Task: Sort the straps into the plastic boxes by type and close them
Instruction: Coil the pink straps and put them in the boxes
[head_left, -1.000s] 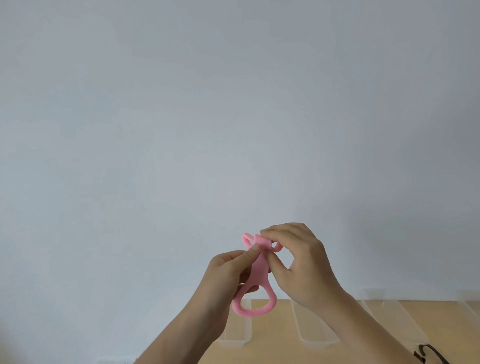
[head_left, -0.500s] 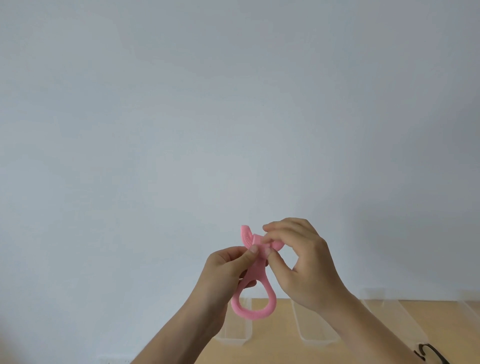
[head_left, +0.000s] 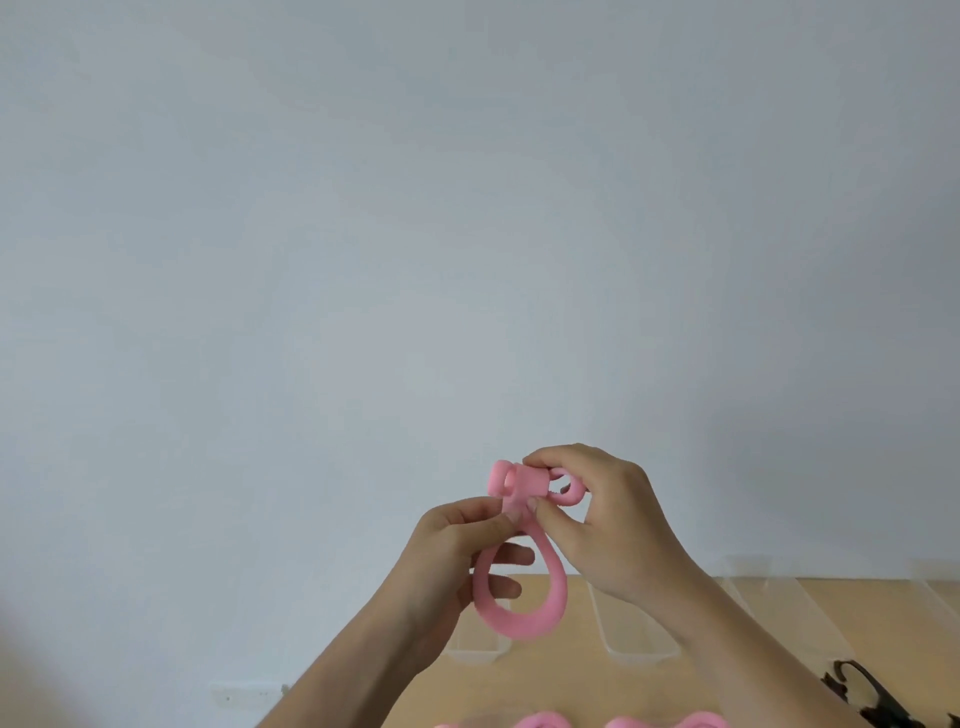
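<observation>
pink strap held up in both hands above the bench
clear plastic boxes stand in a row on the bench, contents not discernible. fingers of the left hand pinch the strap's neck, those of the right hand curl round its ringed top; the loop hangs below.

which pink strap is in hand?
The looped strap, pinched by left hand and right hand; the other pink straps lie at the bottom edge.
</observation>
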